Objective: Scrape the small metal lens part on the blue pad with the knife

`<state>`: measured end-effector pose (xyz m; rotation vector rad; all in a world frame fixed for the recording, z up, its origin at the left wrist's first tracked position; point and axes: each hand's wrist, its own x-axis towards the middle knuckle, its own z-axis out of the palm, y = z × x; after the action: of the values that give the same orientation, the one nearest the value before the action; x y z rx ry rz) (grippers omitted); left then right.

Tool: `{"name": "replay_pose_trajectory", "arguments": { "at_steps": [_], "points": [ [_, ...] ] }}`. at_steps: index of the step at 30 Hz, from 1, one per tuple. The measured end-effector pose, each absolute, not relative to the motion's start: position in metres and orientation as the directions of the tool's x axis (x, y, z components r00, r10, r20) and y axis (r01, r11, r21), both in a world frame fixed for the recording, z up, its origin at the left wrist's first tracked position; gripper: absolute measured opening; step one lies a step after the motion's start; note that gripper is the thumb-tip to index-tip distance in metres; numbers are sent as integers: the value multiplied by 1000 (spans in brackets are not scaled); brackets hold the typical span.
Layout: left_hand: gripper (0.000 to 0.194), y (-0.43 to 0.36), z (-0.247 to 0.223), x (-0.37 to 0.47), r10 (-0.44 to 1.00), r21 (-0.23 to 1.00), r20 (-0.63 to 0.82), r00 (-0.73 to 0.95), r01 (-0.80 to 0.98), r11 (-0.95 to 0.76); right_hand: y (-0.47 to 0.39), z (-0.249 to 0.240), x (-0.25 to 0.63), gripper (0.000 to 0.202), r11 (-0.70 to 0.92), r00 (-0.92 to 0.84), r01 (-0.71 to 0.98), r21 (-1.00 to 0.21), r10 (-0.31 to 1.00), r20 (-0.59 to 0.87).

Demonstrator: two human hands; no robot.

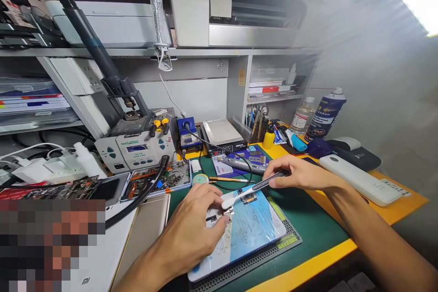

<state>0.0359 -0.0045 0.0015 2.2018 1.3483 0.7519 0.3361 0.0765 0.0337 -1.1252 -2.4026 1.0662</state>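
A left hand (191, 232) pins a small component (228, 212) with its fingers on a blue mat (253, 232) near the surface's front edge, while the right hand (301, 172) pinches a white-headed brush (251, 189) touching it

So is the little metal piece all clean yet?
Not yet. The blue board is already laid on the green mat. The left hand pins the small part there while the right hand holds the brush against it. Whether any dirt is left is too small to tell.
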Motion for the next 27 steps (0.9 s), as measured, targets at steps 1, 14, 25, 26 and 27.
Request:
{"name": "replay_pose_trajectory", "arguments": {
  "at_steps": [1, 14, 25, 26, 27],
  "points": [
    [7, -4, 1, 36, 903, 625, 212, 374, 658, -420, 76, 34, 336, 25, 428, -659, 544, -722, 750, -52],
    [11, -2, -8, 32, 896, 583, 223, 383, 684, -438, 78, 26, 339, 22, 496, -704, 525, -691, 710, -25],
    [15, 7, -19, 31, 867, 500, 319, 384, 709, -498, 80, 22, 339, 19, 515, -715, 514, -686, 699, -11],
    [15, 7, -19, 31, 866, 493, 322, 383, 713, -499, 80, 23, 339, 19, 514, -714, 514, -687, 700, -11],
    [15, 7, -20, 30, 864, 486, 326, 383, 716, -501, 80, 23, 339, 19, 513, -712, 514, -688, 702, -8]
  ]
}}
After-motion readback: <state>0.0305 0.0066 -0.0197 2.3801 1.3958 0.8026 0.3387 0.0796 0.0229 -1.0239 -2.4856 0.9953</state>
